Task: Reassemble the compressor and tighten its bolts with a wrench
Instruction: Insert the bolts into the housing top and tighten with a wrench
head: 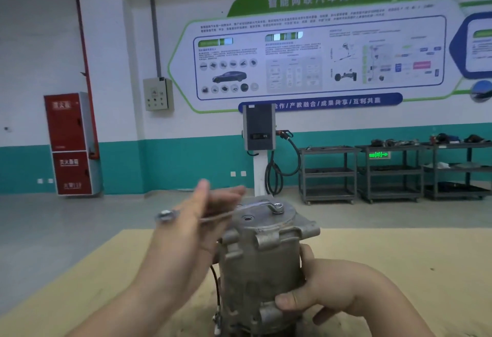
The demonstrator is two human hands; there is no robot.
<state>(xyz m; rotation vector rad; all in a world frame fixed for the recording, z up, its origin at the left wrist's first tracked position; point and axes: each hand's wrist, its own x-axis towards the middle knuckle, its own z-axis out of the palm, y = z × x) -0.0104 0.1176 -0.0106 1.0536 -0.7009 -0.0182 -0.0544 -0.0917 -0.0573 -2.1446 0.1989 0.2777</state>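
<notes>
The compressor [262, 265] stands upright at lower centre of the frame on the tabletop [399, 257], seemingly reassembled. The wrench [239, 210] sits on a top bolt, so tightening looks underway. The left hand [194, 219], fingers fairly straight, works its blurred handle; the right hand [319, 286] grips the body.

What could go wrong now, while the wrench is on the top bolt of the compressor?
1. The left hand has straight fingers on the wrench, not curled round it, so the ring end could slip off the bolt.
2. The compressor stands upright on the table, steadied only by the right hand; a hard push might tip it.
</notes>
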